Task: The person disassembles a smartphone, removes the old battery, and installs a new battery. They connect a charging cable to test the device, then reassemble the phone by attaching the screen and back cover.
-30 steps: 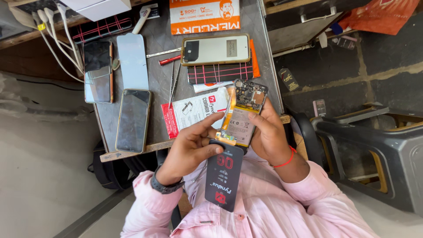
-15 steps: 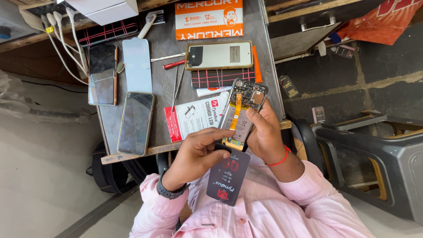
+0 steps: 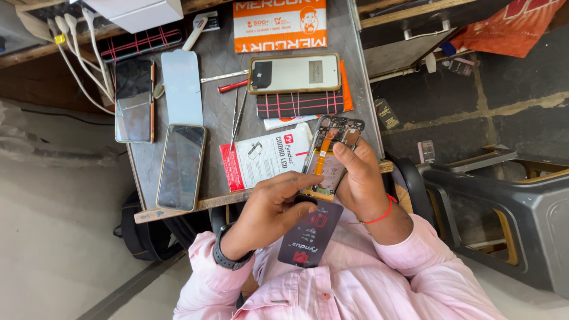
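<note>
1. 2 phones lay screen up at the worktop's left, with a 3rd nearer the front edge.
2. A white packet lay mid-worktop, below a red screwdriver.
3. The left hand pinched the lower end of an opened phone, fingertips on its bottom edge.
4. The opened phone was held tilted over the worktop's front right corner, its insides and an orange flex cable showing.
5. The right hand clasped the phone's right side, fingers curled round it.
</note>
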